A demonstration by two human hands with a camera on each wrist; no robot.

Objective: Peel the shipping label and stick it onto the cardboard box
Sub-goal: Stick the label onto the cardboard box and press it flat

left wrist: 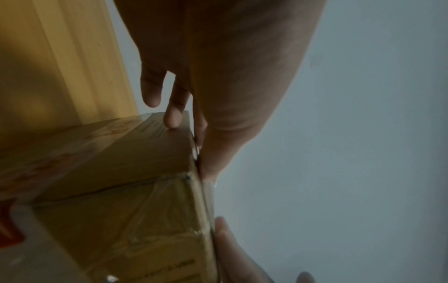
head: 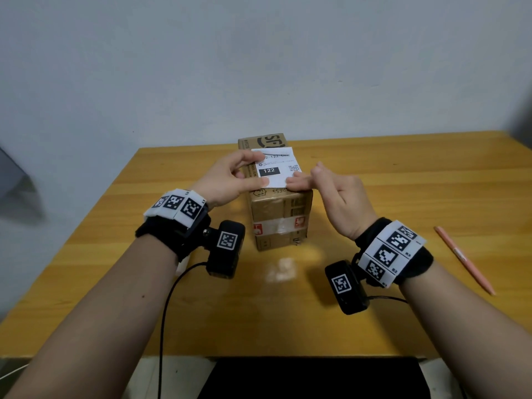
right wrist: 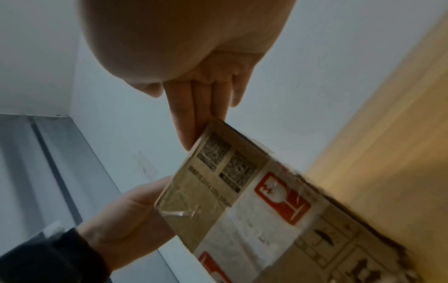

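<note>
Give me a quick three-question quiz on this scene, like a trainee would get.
1. Fill in: the number printed white on black on the shipping label is ___.
2. Where does the label lie? A) on top of the cardboard box B) on the floor C) on a chair
3. True or false: the pink pen lies on the table, untouched.
Key: 1) 122; 2) A; 3) true.

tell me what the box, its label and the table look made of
Cardboard box: brown card, matte, with glossy tape across its near end.
Shipping label: thin white paper printed in black, seemingly matte.
Table: wood or wood-look laminate, with yellow grain lines and a soft sheen from reflected light.
</note>
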